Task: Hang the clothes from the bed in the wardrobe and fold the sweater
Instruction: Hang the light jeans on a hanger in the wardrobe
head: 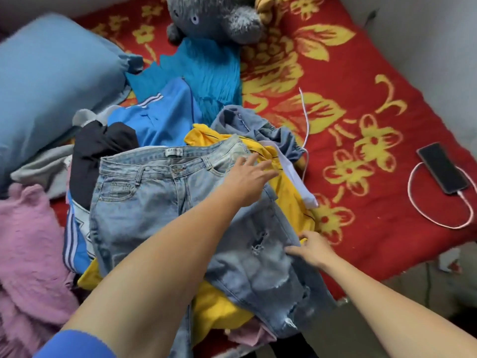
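A pile of clothes lies on the bed, with light-blue ripped jeans (154, 202) spread on top. Under them are a yellow garment (291, 197), a blue striped jacket (160, 120), a black garment (103, 151) and a grey-blue denim piece (258, 127). A fluffy pink sweater (28, 244) lies at the left edge. My left hand (247, 177) reaches across the jeans' waistband with fingers straight, over the yellow garment. My right hand (312, 249) rests with spread fingers on the jeans' leg edge near the rip.
The bed carries a red blanket with yellow flowers (361, 104). A blue pillow (51, 81) lies at the left, a grey plush toy (216, 19) at the top. A phone (442, 167) with a white charging cable (444, 220) lies at the right. The floor shows at the lower right.
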The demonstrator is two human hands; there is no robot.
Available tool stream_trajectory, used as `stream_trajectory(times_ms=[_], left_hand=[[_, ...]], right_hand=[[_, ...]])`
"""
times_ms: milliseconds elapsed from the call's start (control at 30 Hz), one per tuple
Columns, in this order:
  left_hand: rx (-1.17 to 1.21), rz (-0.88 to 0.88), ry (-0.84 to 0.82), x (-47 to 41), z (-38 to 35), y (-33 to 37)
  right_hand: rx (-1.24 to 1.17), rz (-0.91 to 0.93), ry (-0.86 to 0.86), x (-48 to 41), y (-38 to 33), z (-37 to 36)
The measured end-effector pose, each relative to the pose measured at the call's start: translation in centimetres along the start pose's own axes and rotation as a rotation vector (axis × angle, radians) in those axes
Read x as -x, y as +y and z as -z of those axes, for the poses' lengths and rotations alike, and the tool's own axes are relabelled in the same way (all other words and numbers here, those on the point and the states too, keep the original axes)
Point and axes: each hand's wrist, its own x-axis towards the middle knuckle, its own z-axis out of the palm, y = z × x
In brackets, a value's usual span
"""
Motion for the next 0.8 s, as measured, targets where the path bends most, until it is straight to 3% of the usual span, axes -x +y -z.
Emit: stream_trajectory(times_ms=[100,333,467,667,800], left_hand=[[-0.096,0.027,-0.08,-0.6,-0.6,0.5],[-0.012,0.151,0.173,5.8,1.3,-5.1],[0.022,0.2,0.282,12.9,1.8,-9.4],[0.132,0.385,0.355,23.0,-1.5,-16.7],[0.23,0.509,0.269,26.9,-5.2,-20.9]], right_hand=[[-0.034,0.159,-0.032,2.6,1.3,0.3],[-0.08,0.322,-0.328,10.2,-2.8,-3.3],[0.038,0.428,-0.411,14.0,-7.7,-9.2],[-0.111,0.447,-0.44,18.1,-16.0,-20.4],[-0.144,0.398,-0.418,18.8,-20.2,-28.3]])
